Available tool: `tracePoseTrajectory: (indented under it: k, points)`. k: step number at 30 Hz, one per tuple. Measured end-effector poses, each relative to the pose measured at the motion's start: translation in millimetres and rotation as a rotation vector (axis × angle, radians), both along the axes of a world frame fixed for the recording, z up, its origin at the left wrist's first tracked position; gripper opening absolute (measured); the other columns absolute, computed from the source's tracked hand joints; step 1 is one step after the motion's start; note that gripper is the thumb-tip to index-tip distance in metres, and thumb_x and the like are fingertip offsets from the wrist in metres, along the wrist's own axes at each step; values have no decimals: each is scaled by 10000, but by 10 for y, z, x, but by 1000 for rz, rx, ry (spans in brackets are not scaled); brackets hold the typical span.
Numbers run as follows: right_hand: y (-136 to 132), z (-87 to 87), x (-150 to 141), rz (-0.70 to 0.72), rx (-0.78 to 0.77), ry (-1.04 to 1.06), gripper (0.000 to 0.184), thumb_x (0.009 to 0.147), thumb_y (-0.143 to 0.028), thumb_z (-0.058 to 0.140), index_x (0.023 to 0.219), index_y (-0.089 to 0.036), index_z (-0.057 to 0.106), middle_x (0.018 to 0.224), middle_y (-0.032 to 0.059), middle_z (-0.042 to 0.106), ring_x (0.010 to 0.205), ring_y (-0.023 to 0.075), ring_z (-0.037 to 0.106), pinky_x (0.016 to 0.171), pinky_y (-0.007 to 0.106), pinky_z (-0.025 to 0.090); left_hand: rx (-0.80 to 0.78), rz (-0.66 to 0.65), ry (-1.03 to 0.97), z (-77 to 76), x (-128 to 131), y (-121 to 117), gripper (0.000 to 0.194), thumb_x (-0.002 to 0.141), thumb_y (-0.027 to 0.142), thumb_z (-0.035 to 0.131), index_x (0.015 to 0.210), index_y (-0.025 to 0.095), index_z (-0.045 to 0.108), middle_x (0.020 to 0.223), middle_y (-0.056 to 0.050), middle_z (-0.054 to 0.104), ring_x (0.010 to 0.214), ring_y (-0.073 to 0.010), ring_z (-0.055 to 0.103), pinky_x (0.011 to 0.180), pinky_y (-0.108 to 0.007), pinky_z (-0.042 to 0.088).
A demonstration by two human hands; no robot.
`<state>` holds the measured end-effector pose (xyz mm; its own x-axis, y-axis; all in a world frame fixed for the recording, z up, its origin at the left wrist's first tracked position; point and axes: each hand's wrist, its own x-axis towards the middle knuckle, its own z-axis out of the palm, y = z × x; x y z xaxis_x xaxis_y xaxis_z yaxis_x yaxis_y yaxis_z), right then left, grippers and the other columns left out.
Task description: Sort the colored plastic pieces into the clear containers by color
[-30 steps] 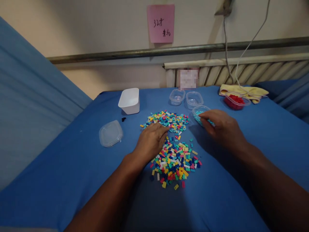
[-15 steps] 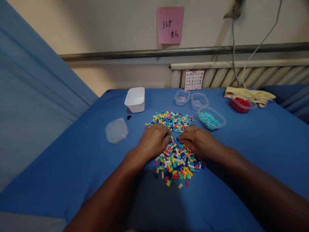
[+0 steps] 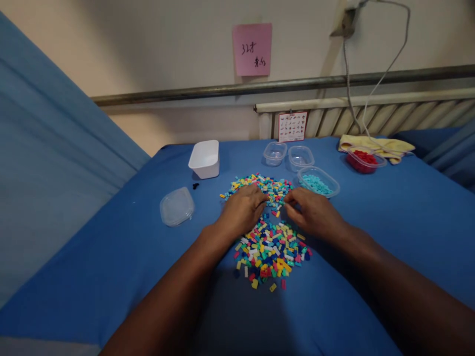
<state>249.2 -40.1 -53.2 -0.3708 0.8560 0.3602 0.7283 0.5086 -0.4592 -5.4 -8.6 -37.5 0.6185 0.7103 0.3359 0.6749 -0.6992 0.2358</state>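
Small mixed-colour toy building bricks lie in two heaps on a blue cloth. My left hand (image 3: 243,207) rests at the left side of the far heap (image 3: 273,187), fingers curled down among the bricks; its fingertips are partly hidden. At that heap's right edge, my right hand (image 3: 315,211) has thumb and forefinger drawn together, and whatever is between them is too small to make out. Closer to me spreads the near heap (image 3: 267,252), between my forearms. Just beyond my right hand stands a clear tub (image 3: 336,189) holding turquoise bricks (image 3: 315,184).
Two clear tubs (image 3: 275,154) stand at the back, beside a white bin (image 3: 205,160) further left. A clear lid (image 3: 177,206) and small black pieces (image 3: 195,186) lie at left. Back right are a tub of red pieces (image 3: 365,160) and a yellow cloth (image 3: 393,146).
My right hand has moved a little away from the left and toward the turquoise tub, widening the gap between them. My left hand has shifted slightly onto the far heap. The view has tilted slightly.
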Motion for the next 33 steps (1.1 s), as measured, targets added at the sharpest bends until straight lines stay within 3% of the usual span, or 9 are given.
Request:
tracePoseTrajectory:
  k: [4, 8, 14, 23, 26, 29, 33]
  points:
    - [75, -118, 46, -93, 95, -37, 89, 1014, -175, 606, 1021, -226, 679, 993, 88, 749, 950, 263, 700, 826, 346, 488, -34, -92, 213, 101, 145, 98, 221, 1096, 202, 588, 1097, 174, 807, 1116, -110, 760, 1091, -281, 699, 970, -406, 545]
    - [127, -162, 26, -91, 41, -102, 110, 1037, -158, 600, 1017, -223, 686, 974, 78, 753, 926, 254, 688, 809, 342, 462, -23, -76, 327, 127, 205, 114, 270, 1114, 216, 545, 1135, 182, 813, 1055, -110, 766, 1028, -300, 699, 878, -420, 526]
    - [121, -173, 29, -79, 14, -182, 139, 1052, -169, 582, 1022, -216, 709, 995, 92, 762, 933, 263, 685, 794, 349, 446, -28, -78, 407, 158, 133, 108, 234, 1095, 191, 549, 1033, 164, 773, 1055, -122, 757, 980, -287, 698, 837, -400, 511]
    - [82, -186, 43, -98, 10, -168, 145, 1033, -198, 614, 1094, -210, 745, 1032, 95, 772, 953, 281, 709, 803, 364, 478, -128, 3, 353, 214, -24, 97, 270, 1114, 232, 538, 1216, 154, 776, 1201, -142, 786, 1157, -333, 718, 949, -443, 549]
    - [99, -205, 33, -68, 27, -198, 233, 1055, -209, 622, 1234, -210, 771, 1119, 117, 786, 1041, 300, 712, 866, 381, 500, -140, 12, 257, 195, -27, 92, 262, 1096, 218, 567, 1249, 155, 770, 1235, -142, 786, 1182, -339, 721, 977, -463, 552]
    - [121, -206, 33, -39, 44, -232, 232, 1083, -217, 606, 1222, -206, 791, 1095, 127, 788, 1043, 303, 704, 891, 388, 502, -236, 13, -27, 172, -9, 71, 202, 1063, 222, 626, 1182, 182, 784, 1146, -97, 797, 1052, -270, 736, 934, -412, 553]
    - [139, -179, 28, -50, 39, -279, 206, 1093, -220, 575, 1099, -184, 778, 1032, 134, 778, 971, 290, 696, 835, 372, 483, -723, 148, -649, 164, 52, 29, 103, 977, 233, 748, 1060, 174, 767, 836, -13, 726, 764, -171, 713, 693, -289, 533]
